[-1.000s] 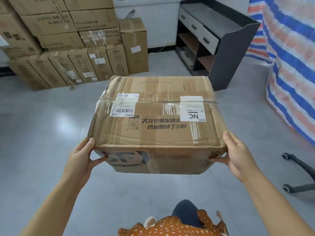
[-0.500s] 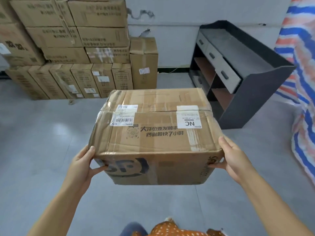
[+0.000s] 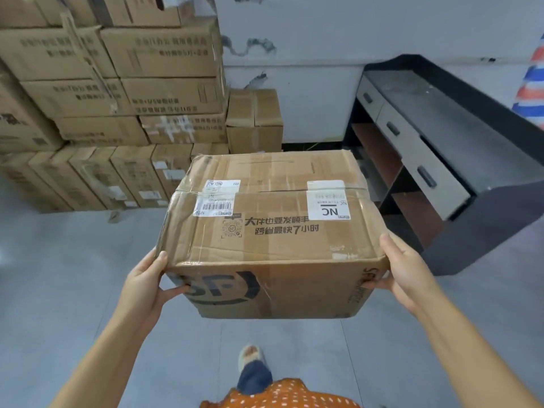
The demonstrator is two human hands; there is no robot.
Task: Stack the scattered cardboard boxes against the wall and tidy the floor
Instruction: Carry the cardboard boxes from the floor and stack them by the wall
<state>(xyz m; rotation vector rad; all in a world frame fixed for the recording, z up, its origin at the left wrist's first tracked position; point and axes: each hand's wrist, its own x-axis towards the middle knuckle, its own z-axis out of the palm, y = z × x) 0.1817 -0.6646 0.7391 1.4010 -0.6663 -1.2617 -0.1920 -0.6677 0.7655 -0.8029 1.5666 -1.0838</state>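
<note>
Left hand [image 3: 144, 282] and right hand [image 3: 407, 275] each grip the taped box [image 3: 270, 231], labelled "NC" and "SF".

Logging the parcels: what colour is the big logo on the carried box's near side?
Black, printed on the brown carried box; the head view shows it.

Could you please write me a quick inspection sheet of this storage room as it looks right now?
Surface: grey floor, bare where visible, scuffed.
Job's things: taped box with labels, carried off the floor; stack against the wall, several layers high; small box upright at its right end.
Clutter: scrap on the floor by the stack.
Grips: left hand and right hand hold the box's near corners, thumbs on top.
Cables: nothing seen for certain.
Surroundings: dark desk with drawers to the right; striped sheet at far right; marked white wall.
</note>
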